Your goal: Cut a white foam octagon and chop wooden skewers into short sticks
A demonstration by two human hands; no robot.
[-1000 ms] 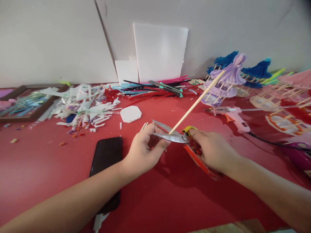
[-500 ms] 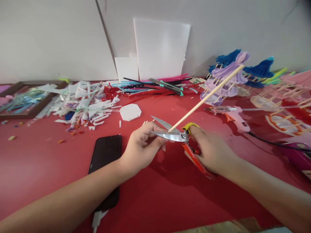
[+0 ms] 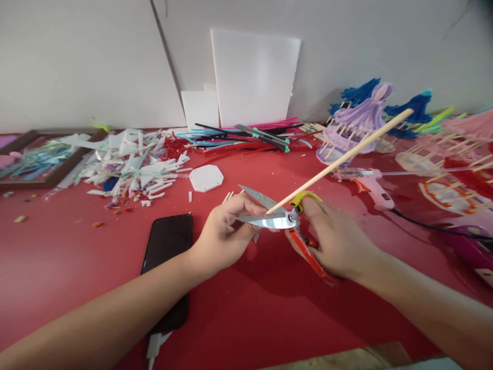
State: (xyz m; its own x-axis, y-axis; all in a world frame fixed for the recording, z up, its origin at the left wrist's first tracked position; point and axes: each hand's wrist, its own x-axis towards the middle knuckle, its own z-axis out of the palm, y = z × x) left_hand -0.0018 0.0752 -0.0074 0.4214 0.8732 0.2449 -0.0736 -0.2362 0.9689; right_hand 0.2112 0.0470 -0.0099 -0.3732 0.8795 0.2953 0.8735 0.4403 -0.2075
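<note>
Between the parted blades of a pair of scissors (image 3: 275,219) lies a pale wooden stick (image 3: 341,160), slanting up to the right. My right hand (image 3: 337,239) grips the scissors by their handles, one yellow and one red. My left hand (image 3: 227,234) is closed in a pinch at the lower end of the stick, close to the blades; its fingertips are partly hidden behind them. Short stick ends (image 3: 228,196) show just behind my left fingers. A white octagonal plate (image 3: 206,178) with small holes lies on the table beyond my left hand.
A black phone (image 3: 169,257) lies left of my left hand. White scraps (image 3: 133,164) are heaped at the back left, beside coloured strips and a cutter (image 3: 265,137). A pink glue gun (image 3: 375,190) and small purple (image 3: 364,110) and blue canopied models stand at the right.
The stick has tilted lower, its upper end swinging right and slightly down. Its lower end stays between the blades, and both hands hold nearly the same place.
</note>
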